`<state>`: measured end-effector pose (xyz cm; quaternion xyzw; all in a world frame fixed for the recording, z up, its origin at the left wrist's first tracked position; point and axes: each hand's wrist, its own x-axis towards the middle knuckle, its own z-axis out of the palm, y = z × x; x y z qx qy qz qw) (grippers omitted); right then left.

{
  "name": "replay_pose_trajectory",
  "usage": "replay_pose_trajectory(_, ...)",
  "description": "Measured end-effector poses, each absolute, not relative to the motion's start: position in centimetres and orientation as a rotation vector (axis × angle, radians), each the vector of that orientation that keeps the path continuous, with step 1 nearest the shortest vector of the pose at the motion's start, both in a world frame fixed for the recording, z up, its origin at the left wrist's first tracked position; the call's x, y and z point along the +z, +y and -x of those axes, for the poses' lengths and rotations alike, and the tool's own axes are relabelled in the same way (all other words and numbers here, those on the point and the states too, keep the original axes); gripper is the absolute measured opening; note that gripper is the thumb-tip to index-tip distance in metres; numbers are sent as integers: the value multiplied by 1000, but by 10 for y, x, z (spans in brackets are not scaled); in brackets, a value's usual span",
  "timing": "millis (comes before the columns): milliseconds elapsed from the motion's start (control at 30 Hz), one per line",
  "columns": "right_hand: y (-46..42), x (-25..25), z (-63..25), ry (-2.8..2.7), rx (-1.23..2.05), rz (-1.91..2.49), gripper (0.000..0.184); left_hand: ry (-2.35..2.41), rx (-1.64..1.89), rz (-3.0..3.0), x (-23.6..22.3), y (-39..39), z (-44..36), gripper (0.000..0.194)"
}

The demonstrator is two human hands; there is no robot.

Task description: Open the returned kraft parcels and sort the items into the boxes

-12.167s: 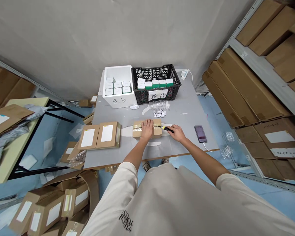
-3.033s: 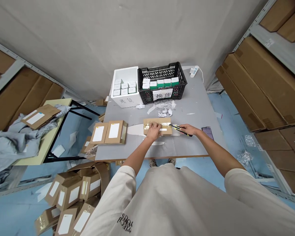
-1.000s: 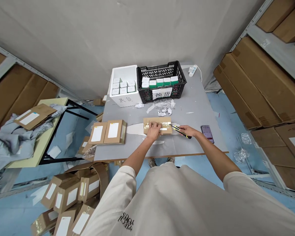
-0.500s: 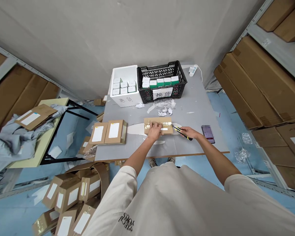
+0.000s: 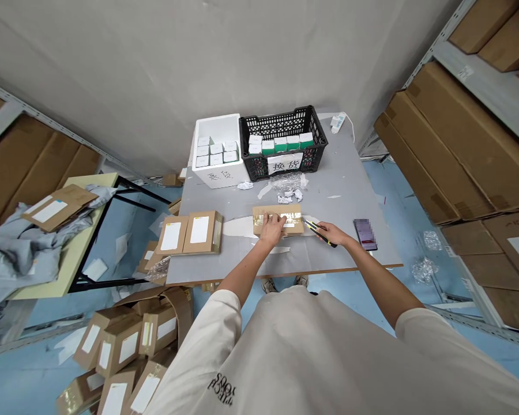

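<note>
A small cardboard box [image 5: 259, 211] with shiny clear tape along its top lies near the middle of the table. My left hand [image 5: 272, 228] grips it from above, fingers bent over the taped face and partly covering a white label. In my right hand [image 5: 332, 233] is a yellow-and-black utility knife [image 5: 327, 240], its tip pointing left at the box's right end. A narrow gap seems to separate tip and box. Farther left sit two cardboard boxes with white labels [image 5: 199, 229], side by side.
Behind the work stand a white foam box [image 5: 222, 176] and a black plastic crate [image 5: 320, 151], both holding small white-topped cartons. Crumpled paper [image 5: 289, 196] and bubble wrap [image 5: 284, 182] lie before the crate. A phone [image 5: 365, 234] rests at right; parcels [image 5: 127, 346] pile up on the floor at left.
The knife tip has drawn back very slightly from the box's right end. My left hand stays on the box. The whole view has shifted a little.
</note>
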<state>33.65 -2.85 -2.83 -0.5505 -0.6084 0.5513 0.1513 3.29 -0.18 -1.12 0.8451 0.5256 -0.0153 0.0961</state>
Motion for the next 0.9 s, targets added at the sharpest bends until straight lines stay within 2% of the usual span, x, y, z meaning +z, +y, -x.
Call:
replay_pose_trajectory(233, -30, -34, -336, -1700, 1610, 1599, 43, 1547, -13, -2537, -11, -9, -31, 59)
replay_pose_trajectory(367, -34, -34, -335, -1725, 1513, 1622, 42, 1530, 21, -2546, -9, -7, -32, 55)
replay_pose_trajectory(567, -38, -34, -336, -1772, 1224, 1722, 32, 1462, -20, -2532, -5, 3, -58, 77)
replay_pose_trajectory(800, -37, -36, -348, -1761, 1134, 1775, 29, 1334, -45, -2588, -10, 15, -90, 64)
replay_pose_trajectory(900, -35, -34, -353, -1721, 1118, 1782, 31, 1358, -34, -2589, -16, 17, -92, 64)
